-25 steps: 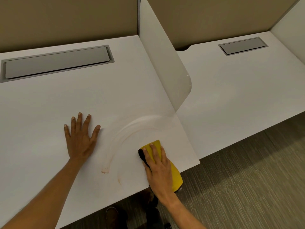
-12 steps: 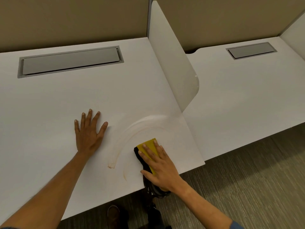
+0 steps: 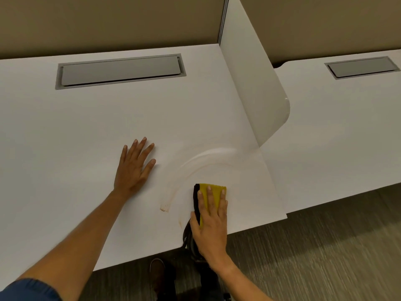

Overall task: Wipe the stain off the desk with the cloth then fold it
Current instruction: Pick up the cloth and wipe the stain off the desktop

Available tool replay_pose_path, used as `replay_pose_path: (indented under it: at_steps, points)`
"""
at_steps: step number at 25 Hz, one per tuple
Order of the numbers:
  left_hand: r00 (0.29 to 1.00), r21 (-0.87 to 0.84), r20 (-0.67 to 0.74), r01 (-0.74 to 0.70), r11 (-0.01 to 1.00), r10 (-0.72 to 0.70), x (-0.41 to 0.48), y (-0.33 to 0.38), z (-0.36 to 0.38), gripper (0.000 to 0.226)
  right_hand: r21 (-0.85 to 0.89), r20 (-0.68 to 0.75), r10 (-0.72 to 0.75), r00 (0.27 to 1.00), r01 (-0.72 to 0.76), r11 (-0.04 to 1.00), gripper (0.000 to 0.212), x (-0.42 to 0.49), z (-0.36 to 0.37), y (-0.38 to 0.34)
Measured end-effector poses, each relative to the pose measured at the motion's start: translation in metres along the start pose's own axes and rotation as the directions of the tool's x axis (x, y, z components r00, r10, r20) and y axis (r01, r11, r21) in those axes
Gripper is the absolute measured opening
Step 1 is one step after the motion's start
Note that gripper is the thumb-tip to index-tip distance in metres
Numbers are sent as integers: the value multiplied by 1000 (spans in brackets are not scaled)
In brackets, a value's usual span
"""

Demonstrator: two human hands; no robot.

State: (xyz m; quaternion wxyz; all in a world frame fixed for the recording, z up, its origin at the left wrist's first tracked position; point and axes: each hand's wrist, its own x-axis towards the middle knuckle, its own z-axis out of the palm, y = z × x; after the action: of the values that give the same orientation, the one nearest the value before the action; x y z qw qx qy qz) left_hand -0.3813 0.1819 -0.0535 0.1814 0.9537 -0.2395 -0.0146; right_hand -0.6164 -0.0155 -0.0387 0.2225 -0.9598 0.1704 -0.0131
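A yellow cloth (image 3: 213, 190) with a dark underside lies on the white desk (image 3: 86, 131) near its front edge. My right hand (image 3: 211, 222) presses flat on top of the cloth, fingers spread and pointing away from me. A pale brownish stain (image 3: 196, 162) arcs across the desk from a thick blob at its lower left end, up and over to the right, just left of and beyond the cloth. A smaller streak (image 3: 180, 222) sits near the front edge. My left hand (image 3: 135, 167) rests flat on the desk, left of the stain, holding nothing.
A white divider panel (image 3: 256, 88) stands upright at the desk's right side, with a second desk (image 3: 336, 131) beyond it. A grey cable hatch (image 3: 120, 71) is set in the desk's back. Grey carpet (image 3: 314, 257) and my shoe (image 3: 157, 268) show below the front edge.
My right hand has slid the cloth slightly away from the front edge and turned its fingers straight forward. The left hand stays flat on the desk. The view has shifted.
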Motion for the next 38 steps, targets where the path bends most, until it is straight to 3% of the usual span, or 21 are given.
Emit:
replay_pose_path:
  at_steps: [4, 7, 10, 12, 13, 14, 16, 17, 20, 22, 25, 27, 33, 38]
  points:
    - [1000, -34, -14, -5, 999, 5, 2, 4, 0, 58, -27, 7, 316, 949, -316, 948, 67, 7, 5, -52]
    - [999, -68, -34, -3, 998, 0, 1, 4, -1, 58, -16, 132, 388, 912, -389, 921, 76, 13, 3, -67]
    - [999, -101, -49, -7, 995, 2, 1, 1, -1, 57, -110, 251, 206, 946, -184, 977, 82, 7, -16, -45]
    - [998, -102, -55, -13, 995, 7, 1, 0, -1, 56, -164, 314, -175, 933, 234, 958, 81, 17, -38, -18]
    - [998, -100, -55, -20, 995, 14, 1, 0, 0, 56, -167, 368, -435, 822, 519, 839, 76, 28, -47, -3]
    - [998, -96, -56, -25, 995, 19, 1, 0, 0, 55, -154, 429, -651, 626, 761, 631, 71, 45, -57, 12]
    - [998, -89, -62, -26, 996, 21, 1, -2, 1, 55, -44, 530, -815, 234, 967, 249, 66, 82, -67, 33]
    - [998, -90, -62, -29, 996, 23, 1, -2, 2, 54, 21, 550, -830, 93, 992, 125, 64, 96, -66, 38]
    - [998, -99, -64, -27, 995, 21, 0, -5, 4, 55, 177, 524, -828, -201, 976, -125, 64, 109, -39, 34]
    - [998, -106, -65, -25, 994, 18, 1, -5, 5, 55, 254, 479, -830, -286, 950, -181, 65, 109, -19, 23]
    - [997, -120, -77, -22, 993, 13, 1, -4, 5, 54, 257, 409, -874, -261, 952, -165, 61, 109, -11, 14]
    - [997, -120, -79, -21, 993, 12, 1, -3, 4, 54, 228, 370, -912, -174, 969, -92, 58, 104, -10, 14]
    - [996, -130, -87, 11, 992, -22, 0, -1, 2, 54, -3, 398, -882, 253, 961, 275, 60, 88, -1, -2]
    - [971, -210, -164, 136, 968, -172, 2, -2, -1, 52, -178, 302, -697, 650, 757, 629, 55, 84, 8, -23]
